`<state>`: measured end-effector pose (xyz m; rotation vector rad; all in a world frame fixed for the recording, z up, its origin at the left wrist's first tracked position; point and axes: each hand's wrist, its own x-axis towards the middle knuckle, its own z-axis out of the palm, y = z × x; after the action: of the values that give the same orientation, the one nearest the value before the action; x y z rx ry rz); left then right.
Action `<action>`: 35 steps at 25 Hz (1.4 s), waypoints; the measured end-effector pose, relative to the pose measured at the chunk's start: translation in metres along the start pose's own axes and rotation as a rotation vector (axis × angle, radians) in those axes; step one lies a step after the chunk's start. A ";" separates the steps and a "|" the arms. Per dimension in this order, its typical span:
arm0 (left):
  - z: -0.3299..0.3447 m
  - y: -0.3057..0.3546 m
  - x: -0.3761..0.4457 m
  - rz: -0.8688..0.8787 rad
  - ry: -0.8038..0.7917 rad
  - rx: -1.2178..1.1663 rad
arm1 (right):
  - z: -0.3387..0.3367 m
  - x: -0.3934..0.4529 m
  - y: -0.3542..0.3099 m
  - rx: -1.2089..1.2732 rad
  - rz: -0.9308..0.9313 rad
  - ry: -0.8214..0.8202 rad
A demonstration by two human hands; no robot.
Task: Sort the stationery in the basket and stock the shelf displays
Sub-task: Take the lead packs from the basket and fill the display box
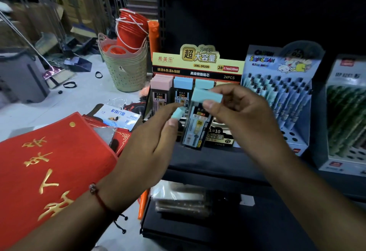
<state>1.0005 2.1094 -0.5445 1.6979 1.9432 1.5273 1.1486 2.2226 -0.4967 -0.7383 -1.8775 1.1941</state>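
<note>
The right hand (237,110) pinches a teal-capped lead case (198,120) by its cap, thumb in front. Just left of those fingers, the left hand (150,139) pinches a smaller teal piece (177,113). Behind the fingertips stands the lead display box (196,66).

Red mat (51,163), stacked baskets (126,72), broom (57,74).
</note>
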 end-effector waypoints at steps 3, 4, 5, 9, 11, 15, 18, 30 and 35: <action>-0.004 -0.007 -0.002 0.073 -0.031 0.226 | -0.013 0.010 -0.006 -0.046 -0.091 0.077; -0.005 -0.009 -0.001 0.101 -0.041 0.281 | -0.017 0.015 -0.008 -0.053 -0.119 0.106; -0.005 -0.010 0.000 0.122 -0.046 0.327 | -0.020 0.019 -0.009 -0.061 -0.147 0.134; -0.005 -0.016 0.002 0.186 -0.055 0.442 | -0.022 0.028 -0.005 -0.130 -0.221 0.221; -0.005 -0.019 0.001 0.224 -0.071 0.476 | -0.019 0.031 0.002 -0.181 -0.231 0.245; -0.001 -0.022 0.001 0.242 -0.088 0.492 | -0.011 0.036 0.016 -0.300 -0.254 0.239; 0.001 -0.024 0.001 0.229 -0.107 0.531 | -0.006 0.042 0.026 -0.375 -0.265 0.220; 0.001 -0.031 0.000 0.197 -0.123 0.571 | 0.014 0.054 0.029 -0.516 -0.330 0.163; 0.003 -0.032 -0.001 0.206 -0.120 0.583 | 0.012 0.058 0.035 -0.525 -0.299 0.161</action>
<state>0.9815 2.1152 -0.5699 2.2049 2.3589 0.9171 1.1095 2.2767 -0.5141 -0.7645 -2.0927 0.4408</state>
